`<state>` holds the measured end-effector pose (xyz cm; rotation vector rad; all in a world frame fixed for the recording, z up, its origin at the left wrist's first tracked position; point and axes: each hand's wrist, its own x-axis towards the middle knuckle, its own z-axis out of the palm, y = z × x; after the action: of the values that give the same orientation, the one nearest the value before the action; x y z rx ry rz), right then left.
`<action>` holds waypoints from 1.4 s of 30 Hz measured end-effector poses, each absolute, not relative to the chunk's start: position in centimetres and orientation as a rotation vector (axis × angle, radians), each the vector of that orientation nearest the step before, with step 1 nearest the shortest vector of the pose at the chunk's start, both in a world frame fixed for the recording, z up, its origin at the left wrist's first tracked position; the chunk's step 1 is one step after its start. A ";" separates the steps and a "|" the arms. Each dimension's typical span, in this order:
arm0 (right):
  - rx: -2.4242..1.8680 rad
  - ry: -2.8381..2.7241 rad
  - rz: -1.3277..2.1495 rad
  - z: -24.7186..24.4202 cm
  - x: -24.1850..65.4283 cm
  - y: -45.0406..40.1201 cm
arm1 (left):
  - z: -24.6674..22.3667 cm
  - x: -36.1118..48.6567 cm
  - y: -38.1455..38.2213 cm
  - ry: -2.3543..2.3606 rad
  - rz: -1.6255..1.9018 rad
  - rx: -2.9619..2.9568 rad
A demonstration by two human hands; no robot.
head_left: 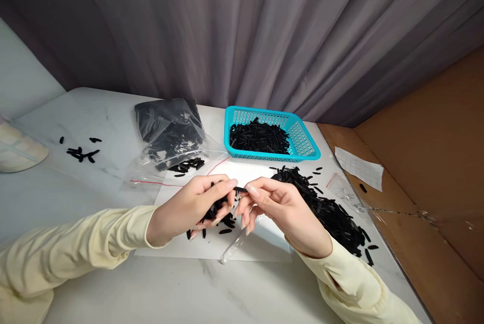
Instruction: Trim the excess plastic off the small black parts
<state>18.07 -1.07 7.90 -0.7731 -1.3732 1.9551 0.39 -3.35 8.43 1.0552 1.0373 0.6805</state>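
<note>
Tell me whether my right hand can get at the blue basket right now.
Likely yes: the blue basket is open-topped and just beyond the right hand, with nothing tall between. That hand pinches a black strip, though, which might need putting down first.

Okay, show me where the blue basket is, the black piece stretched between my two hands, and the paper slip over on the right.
Basket (264, 155): head view, on its near rim.
Black piece (240, 189): head view, middle of its visible part.
Paper slip (359, 168): head view, middle of its surface.
</note>
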 end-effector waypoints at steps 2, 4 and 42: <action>-0.758 -1.357 1.985 7.8 18.1 -1.1 | 8.4 0.4 -3.4 1.040 0.675 1.043; -0.741 -1.338 2.016 7.7 18.1 -1.1 | 8.4 0.4 -3.5 1.045 0.674 1.035; -0.720 -1.279 2.048 7.7 17.6 -1.7 | 8.7 0.0 -4.4 1.022 0.698 1.202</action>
<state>17.60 -1.69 7.72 -0.7199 -1.2785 2.0476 0.03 -4.36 8.65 1.2023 1.0217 0.6978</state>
